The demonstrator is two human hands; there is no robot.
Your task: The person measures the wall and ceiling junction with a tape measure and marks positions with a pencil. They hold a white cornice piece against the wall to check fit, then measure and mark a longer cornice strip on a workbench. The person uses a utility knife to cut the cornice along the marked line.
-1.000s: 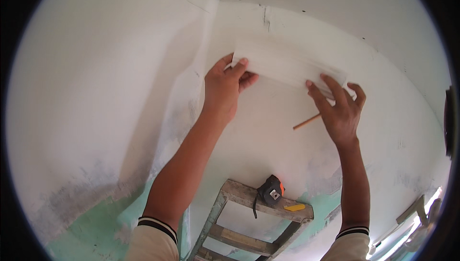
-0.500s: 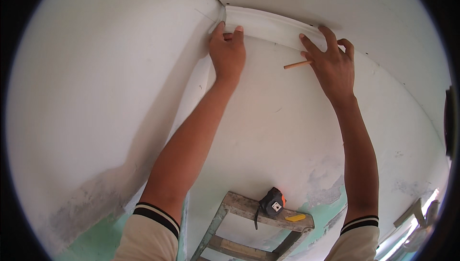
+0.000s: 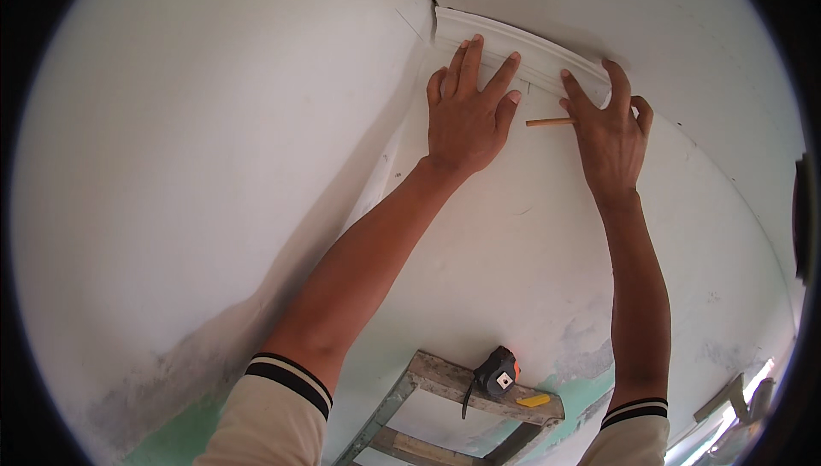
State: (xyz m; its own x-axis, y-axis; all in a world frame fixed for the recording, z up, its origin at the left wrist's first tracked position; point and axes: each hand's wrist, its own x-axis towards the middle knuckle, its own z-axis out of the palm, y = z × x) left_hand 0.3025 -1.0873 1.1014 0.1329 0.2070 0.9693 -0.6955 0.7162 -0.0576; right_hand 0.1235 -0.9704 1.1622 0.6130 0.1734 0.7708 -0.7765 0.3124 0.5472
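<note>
I see the white moulding strip (image 3: 513, 43) sitting right up in the joint where the wall (image 3: 214, 167) meets the ceiling (image 3: 650, 4), its left end butted into the room corner. Its long axis runs from that corner down to the right along the ceiling line. It lies straight above both of my hands, at the fingertips.

My left hand (image 3: 469, 115) is spread flat and wide open, fingers fanned, the fingertips pressing on the lower edge of the strip near the corner end; it grips nothing. My right hand (image 3: 611, 137) is also mostly open and flat on the wall, fingertips touching the strip's right part, with a pencil (image 3: 550, 122) tucked in it and pointing left toward the other hand. The left hand is nearer the corner end.

Well below, a tape measure (image 3: 498, 374) and a small yellow thing (image 3: 534, 400) rest on the top step of a wooden ladder (image 3: 428, 374).
</note>
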